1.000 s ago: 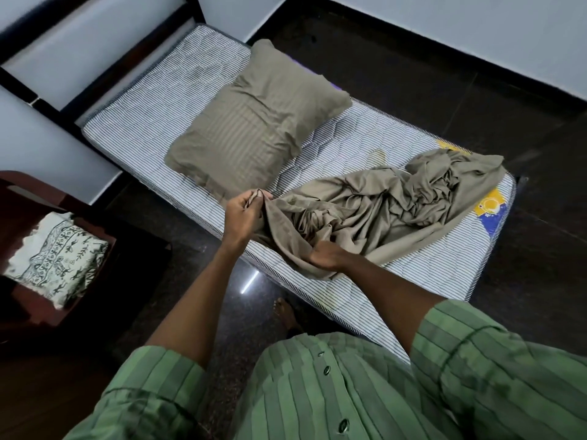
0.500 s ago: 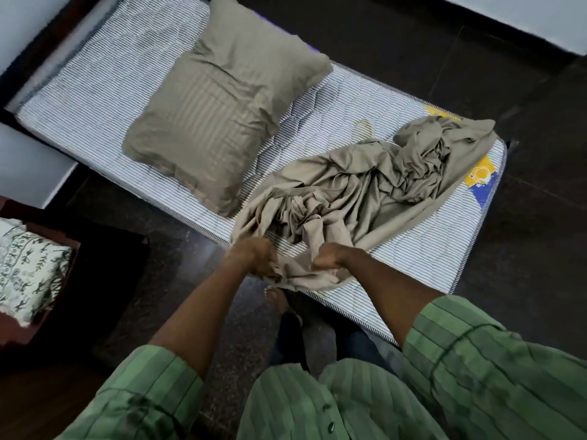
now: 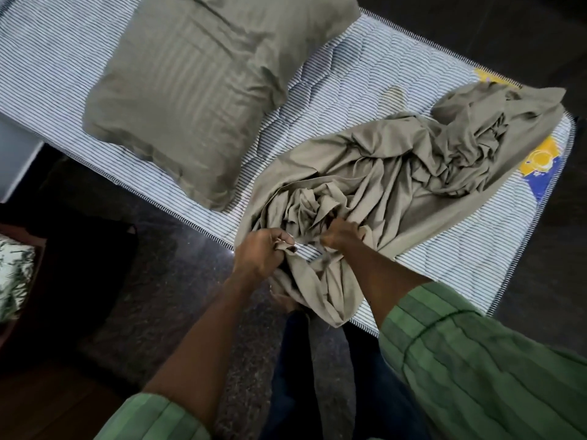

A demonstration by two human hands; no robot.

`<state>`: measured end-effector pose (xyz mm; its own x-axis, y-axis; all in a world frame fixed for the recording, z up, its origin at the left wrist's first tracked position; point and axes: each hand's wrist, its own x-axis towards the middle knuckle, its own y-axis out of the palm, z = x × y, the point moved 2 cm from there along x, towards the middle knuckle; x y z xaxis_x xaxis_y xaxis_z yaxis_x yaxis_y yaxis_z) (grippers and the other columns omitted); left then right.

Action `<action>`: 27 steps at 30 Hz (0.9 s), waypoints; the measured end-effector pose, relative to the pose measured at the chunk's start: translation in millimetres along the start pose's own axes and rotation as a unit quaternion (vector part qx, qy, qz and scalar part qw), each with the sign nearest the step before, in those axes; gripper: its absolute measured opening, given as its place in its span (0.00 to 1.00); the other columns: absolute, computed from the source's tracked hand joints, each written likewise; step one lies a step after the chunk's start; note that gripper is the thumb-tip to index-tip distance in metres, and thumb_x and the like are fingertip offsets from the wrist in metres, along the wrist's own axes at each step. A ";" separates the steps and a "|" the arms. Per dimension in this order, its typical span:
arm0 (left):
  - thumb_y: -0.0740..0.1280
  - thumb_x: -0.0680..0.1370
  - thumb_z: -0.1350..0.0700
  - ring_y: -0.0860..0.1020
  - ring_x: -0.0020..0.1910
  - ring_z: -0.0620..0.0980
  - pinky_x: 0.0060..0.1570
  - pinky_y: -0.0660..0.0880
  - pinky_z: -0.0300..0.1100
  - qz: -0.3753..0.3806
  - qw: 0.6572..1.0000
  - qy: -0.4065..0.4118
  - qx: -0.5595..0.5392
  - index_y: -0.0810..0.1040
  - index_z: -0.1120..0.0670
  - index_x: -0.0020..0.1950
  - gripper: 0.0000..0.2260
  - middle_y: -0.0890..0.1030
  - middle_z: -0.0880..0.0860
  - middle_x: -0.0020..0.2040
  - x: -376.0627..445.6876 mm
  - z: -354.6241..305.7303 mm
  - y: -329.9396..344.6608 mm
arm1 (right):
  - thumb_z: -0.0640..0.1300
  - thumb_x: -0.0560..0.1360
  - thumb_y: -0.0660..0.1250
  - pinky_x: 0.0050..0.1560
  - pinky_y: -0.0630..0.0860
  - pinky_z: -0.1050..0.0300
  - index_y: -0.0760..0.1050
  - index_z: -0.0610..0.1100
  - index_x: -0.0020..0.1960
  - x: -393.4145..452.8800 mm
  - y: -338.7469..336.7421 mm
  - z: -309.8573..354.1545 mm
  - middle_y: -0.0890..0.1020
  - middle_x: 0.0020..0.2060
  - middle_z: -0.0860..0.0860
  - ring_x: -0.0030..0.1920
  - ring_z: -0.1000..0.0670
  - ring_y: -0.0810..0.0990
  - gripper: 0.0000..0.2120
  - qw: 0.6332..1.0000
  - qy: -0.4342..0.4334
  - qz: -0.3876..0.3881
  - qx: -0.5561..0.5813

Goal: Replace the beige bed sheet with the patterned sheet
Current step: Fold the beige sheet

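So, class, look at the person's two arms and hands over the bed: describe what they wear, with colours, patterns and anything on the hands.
Both arms wear loose green sleeves with darker vertical stripes, the left sleeve and right sleeve pushed up so the forearms are bare. The left hand and right hand are bare: no gloves, and no rings or watch that this view shows.

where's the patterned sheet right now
In the head view the patterned sheet sits folded at the far left edge, on a dark wooden surface beside the bed, well left of the left hand.
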<state>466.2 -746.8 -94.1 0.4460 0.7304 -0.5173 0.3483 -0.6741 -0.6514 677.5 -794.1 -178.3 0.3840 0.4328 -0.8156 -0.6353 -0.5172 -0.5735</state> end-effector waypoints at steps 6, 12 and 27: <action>0.70 0.68 0.56 0.80 0.43 0.38 0.42 0.73 0.32 0.071 0.997 -0.022 0.000 0.83 0.37 0.43 0.13 0.83 0.37 0.39 -14.3 13.2 -7.3 | 0.37 0.76 0.66 0.42 0.67 0.56 0.73 0.46 0.39 -36.3 7.5 -13.2 0.79 0.41 0.45 0.46 0.46 0.78 0.09 0.963 -0.085 -0.062 0.249; 0.67 0.69 0.50 0.82 0.51 0.43 0.53 0.78 0.40 0.090 0.996 0.013 0.011 0.81 0.35 0.46 0.11 0.84 0.40 0.47 -25.6 -25.2 -24.1 | 0.51 0.77 0.73 0.32 0.72 0.61 0.71 0.46 0.39 -107.1 -36.5 -1.1 0.75 0.34 0.50 0.37 0.50 0.76 0.14 0.835 -0.029 -0.047 0.548; 0.73 0.67 0.43 0.81 0.56 0.52 0.57 0.77 0.44 0.073 0.974 0.125 0.174 0.82 0.43 0.54 0.17 0.85 0.49 0.50 -23.9 -121.0 -86.1 | 0.39 0.73 0.70 0.36 0.68 0.56 0.82 0.40 0.45 -213.1 -221.7 -112.8 0.84 0.44 0.42 0.45 0.44 0.81 0.04 0.865 0.015 -0.370 0.338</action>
<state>525.2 -719.6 41.5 0.6720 0.5503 -0.4956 -0.0154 -0.6588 -0.7522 812.1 -854.9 114.0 0.8646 0.4352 -0.2512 -0.4500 0.4480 -0.7725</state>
